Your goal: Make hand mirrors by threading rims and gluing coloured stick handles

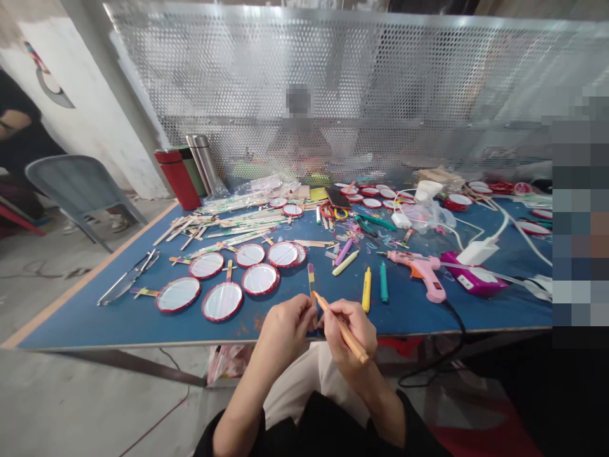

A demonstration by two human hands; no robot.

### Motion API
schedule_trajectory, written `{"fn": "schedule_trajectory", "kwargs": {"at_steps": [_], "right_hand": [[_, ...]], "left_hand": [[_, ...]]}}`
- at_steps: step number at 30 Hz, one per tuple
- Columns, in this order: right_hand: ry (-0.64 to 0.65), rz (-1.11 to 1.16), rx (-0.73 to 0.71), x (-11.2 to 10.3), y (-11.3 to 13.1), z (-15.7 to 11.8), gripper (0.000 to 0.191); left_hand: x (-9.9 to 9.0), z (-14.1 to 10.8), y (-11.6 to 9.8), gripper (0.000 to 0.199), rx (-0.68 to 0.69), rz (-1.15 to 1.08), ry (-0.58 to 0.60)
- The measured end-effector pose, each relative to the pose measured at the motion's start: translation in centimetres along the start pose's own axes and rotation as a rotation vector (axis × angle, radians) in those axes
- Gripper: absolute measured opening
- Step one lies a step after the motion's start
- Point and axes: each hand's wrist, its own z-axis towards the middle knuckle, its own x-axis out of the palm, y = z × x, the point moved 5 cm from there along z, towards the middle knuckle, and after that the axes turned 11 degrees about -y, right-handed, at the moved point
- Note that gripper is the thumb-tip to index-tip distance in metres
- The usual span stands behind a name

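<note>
- Work surface: a blue table (95, 324) extends ahead of my grip, and my hands are positioned over its near edge.
- Backdrop: a perforated metal screen (304, 82) stands beyond the far table edge, well ahead of my grip.
- Left of my grip: round red-rimmed discs (222, 301) with craft-stick handles lie in a loose group. Loose craft sticks (238, 222) are piled farther ahead.
- Right of my grip: a pink hot glue gun (419, 270) lies on the table, well apart from my right hand.
- Ahead and right of my grip: a yellow marker (366, 290) and a teal marker (383, 282) lie near my hands.
- Left hand (285, 333): closed, pinching a striped craft stick (311, 284), which projects upward and away from me.
- Right hand (352, 333): closed around an orange pencil (340, 327), with its tip angled toward the striped craft stick. The tip is at or just beside the stick; contact cannot be determined.
</note>
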Motion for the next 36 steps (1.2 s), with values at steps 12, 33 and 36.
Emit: {"fn": "schedule_trajectory", "kwargs": {"at_steps": [12,33,36], "right_hand": [[0.024,0.023,-0.012,-0.1,0.3,0.0,0.005],[-0.038,0.033,0.072,0.0,-0.3,-0.2,0.003],[-0.015,0.041,0.033,0.1,0.0,0.1,0.004]], "left_hand": [[0.1,0.0,0.2,0.028,-0.010,-0.024,-0.001],[0.2,-0.1,0.3,0.025,-0.018,-0.044,0.013],[0.2,-0.2,0.4,0.025,-0.026,-0.039,0.016]]}}
